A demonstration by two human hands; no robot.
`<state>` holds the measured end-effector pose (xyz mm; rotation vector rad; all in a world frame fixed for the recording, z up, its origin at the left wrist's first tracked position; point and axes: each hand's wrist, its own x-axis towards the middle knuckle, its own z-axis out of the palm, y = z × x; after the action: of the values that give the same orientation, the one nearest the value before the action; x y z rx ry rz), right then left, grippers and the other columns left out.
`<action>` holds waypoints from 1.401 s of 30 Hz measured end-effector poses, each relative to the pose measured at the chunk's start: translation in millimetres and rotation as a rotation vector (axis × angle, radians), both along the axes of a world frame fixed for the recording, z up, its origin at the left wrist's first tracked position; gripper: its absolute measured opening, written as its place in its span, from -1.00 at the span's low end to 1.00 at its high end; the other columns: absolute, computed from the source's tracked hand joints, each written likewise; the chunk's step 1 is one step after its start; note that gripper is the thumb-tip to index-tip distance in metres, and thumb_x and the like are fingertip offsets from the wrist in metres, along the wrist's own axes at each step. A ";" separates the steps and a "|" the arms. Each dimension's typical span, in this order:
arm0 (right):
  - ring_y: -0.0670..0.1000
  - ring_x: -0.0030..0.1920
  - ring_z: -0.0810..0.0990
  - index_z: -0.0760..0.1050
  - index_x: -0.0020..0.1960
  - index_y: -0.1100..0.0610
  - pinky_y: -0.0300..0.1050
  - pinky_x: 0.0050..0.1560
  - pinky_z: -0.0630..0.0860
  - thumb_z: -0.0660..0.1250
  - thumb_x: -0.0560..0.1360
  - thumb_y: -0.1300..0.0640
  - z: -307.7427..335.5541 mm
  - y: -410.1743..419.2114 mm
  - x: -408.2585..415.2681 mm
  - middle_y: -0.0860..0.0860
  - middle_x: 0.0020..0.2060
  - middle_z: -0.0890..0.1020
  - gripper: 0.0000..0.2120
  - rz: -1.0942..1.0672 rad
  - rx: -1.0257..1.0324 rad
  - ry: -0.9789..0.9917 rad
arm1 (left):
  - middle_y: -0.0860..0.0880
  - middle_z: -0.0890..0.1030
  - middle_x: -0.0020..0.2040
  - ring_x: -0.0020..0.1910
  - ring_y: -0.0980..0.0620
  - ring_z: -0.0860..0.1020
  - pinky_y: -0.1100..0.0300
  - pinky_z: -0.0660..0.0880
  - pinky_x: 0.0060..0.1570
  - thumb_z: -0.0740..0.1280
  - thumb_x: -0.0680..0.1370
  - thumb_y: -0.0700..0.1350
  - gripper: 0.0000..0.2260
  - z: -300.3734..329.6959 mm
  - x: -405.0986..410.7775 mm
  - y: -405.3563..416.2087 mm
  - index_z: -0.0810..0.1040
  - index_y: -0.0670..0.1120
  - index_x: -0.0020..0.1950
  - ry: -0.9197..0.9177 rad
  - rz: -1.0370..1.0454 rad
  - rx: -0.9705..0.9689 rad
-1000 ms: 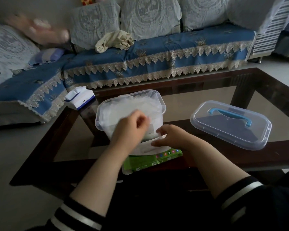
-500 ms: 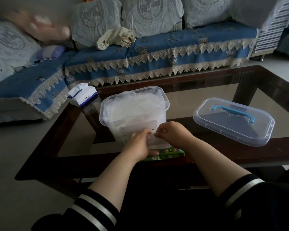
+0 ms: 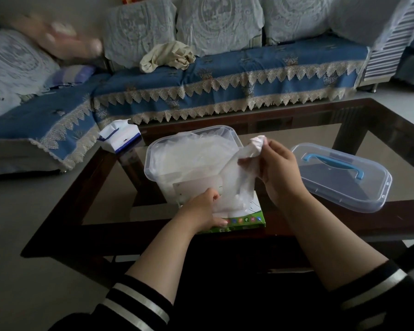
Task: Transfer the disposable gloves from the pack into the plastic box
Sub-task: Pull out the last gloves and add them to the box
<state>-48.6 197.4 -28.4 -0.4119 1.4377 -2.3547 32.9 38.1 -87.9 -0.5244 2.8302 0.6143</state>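
A clear plastic box (image 3: 151, 161) stands on the glass table, filled with thin translucent gloves. In front of it lies the green and white glove pack (image 3: 245, 219). My right hand (image 3: 276, 173) grips a bunch of gloves (image 3: 243, 168), lifted beside the box's right rim and still trailing down into the pack. My left hand (image 3: 201, 209) rests on the pack's left part, thumb along its front edge, fingers curled at the opening.
The box's clear lid (image 3: 339, 177) with a blue handle lies to the right on the dark-framed glass table (image 3: 392, 218). A tissue pack (image 3: 118, 137) sits at the table's far left corner. A blue-covered sofa (image 3: 225, 75) stands behind.
My right hand has risen from the pack's opening, pulling a bunch of gloves up to the box's right rim. My left hand stayed down on the pack.
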 end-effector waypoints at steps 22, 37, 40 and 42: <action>0.11 -0.10 0.67 0.50 0.05 0.25 -0.02 -0.08 0.54 0.00 0.65 0.01 -1.0 0.6 -8.6 0.14 -0.14 0.67 -0.60 0.295 0.047 -0.236 | 0.12 0.62 -0.22 -0.27 0.24 0.56 0.12 0.55 -0.09 0.36 0.57 -0.07 -0.94 108.4 -40.2 32.4 0.59 0.07 -0.09 0.697 -0.066 0.038; 0.07 -0.18 0.56 0.50 0.19 0.22 -0.11 -0.23 0.55 0.31 0.50 0.31 -5.8 5.8 -28.9 0.14 -0.07 0.59 -0.73 0.073 -0.018 -0.320 | 0.01 0.69 -0.07 0.00 -0.07 0.64 0.05 0.50 0.09 0.40 0.54 -0.14 -0.90 136.9 -91.4 -34.6 0.56 0.00 0.02 0.474 0.043 0.350; 0.00 -0.32 0.49 0.44 0.24 0.20 -0.15 -0.32 0.49 0.23 0.56 0.30 -8.0 3.5 -32.2 0.12 -0.14 0.59 -0.74 -0.019 -0.126 -0.412 | 0.03 0.58 0.00 -0.10 0.08 0.57 0.21 0.52 -0.12 0.35 0.58 -0.16 -0.89 131.0 -98.9 -57.8 0.54 -0.05 0.10 0.590 0.207 0.320; -0.03 -0.35 0.43 0.41 0.25 0.21 -0.15 -0.29 0.45 0.20 0.57 0.30 -7.7 2.9 -31.2 0.12 -0.19 0.57 -0.74 -0.018 -0.157 -0.404 | 0.05 0.54 -0.01 -0.16 0.09 0.54 0.19 0.50 -0.23 0.33 0.59 -0.14 -0.88 125.8 -101.9 -72.0 0.51 -0.02 0.12 0.647 0.341 0.254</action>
<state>-79.8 200.3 -36.1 0.0420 1.0791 -2.3961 -69.0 -33.9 37.9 -0.9043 3.1749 1.4119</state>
